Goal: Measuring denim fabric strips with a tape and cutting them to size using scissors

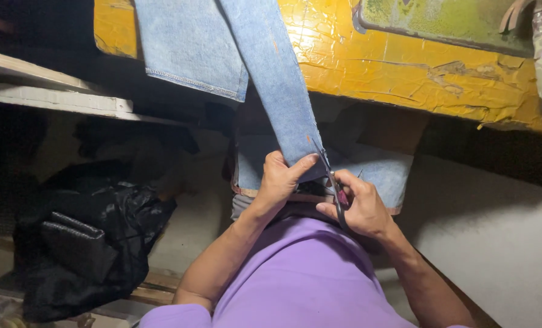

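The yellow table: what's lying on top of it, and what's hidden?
On the yellow table lie a denim strip, a wider denim piece and a green board. The tabletop beneath the denim is covered, so unseen.

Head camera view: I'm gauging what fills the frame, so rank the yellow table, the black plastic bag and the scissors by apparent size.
1. yellow table
2. black plastic bag
3. scissors, by far the smallest, held in the right hand

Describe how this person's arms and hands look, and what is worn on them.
Both forearms are bare from above the elbow down. The left hand and right hand wear no gloves, and no rings, watch or bracelet show in the head view. The only clothing seen is a purple short-sleeved shirt, its left sleeve ending near the upper arm at the lower edge.
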